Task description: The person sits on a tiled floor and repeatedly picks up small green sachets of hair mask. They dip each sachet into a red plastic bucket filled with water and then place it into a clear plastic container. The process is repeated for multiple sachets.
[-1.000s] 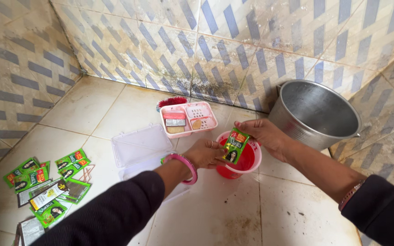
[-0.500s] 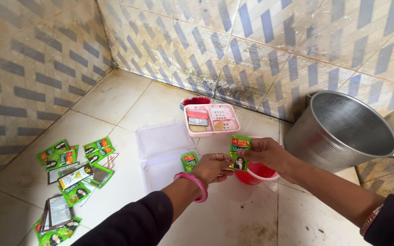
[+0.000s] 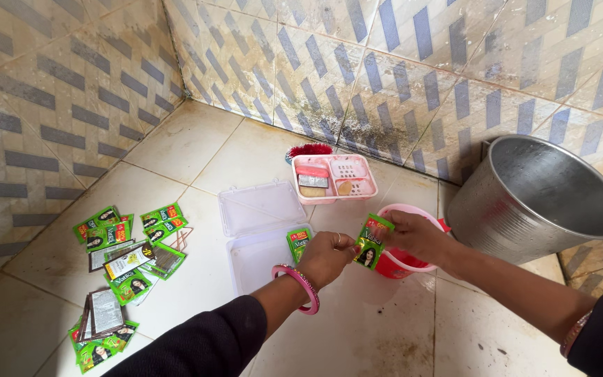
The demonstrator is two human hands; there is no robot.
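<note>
Both my hands pinch a small green sachet point(image 3: 370, 243) in front of a red and pink mug point(image 3: 405, 260) on the tiled floor. My right hand point(image 3: 413, 234) grips its upper right edge. My left hand point(image 3: 326, 257), with a pink bangle on the wrist, holds its lower left side. Another green sachet point(image 3: 299, 243) lies in an open clear plastic box point(image 3: 259, 234) just left of my left hand.
A large metal bucket point(image 3: 539, 199) stands at the right by the wall. A pink soap tray point(image 3: 334, 178) with soap pieces sits near the wall, a red brush point(image 3: 308, 149) behind it. Several green and silver sachets point(image 3: 123, 262) lie scattered at the left.
The view has shifted slightly to the right. My hands with the sachet have lowered a little and tilted it in front of the mug.
</note>
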